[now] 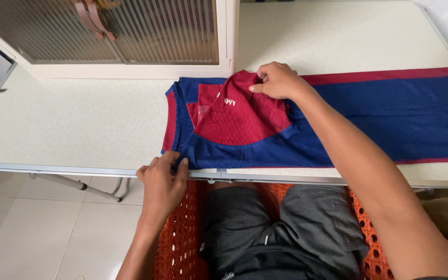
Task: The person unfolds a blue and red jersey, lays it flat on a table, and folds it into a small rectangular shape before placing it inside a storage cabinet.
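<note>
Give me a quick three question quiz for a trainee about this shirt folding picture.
1. True or false: the right hand pinches the red panel at the far edge of the blue and red garment.
2. Which hand grips the garment's near corner at the table edge?
3. The person sits on something orange that is: A solid, B perforated, C cushioned?

Key: 1 true. 2 the left hand. 3 B.

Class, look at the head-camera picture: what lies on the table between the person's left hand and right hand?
In the head view, the blue and red garment spans it: left hand pinches its near edge, right hand its far edge.
</note>
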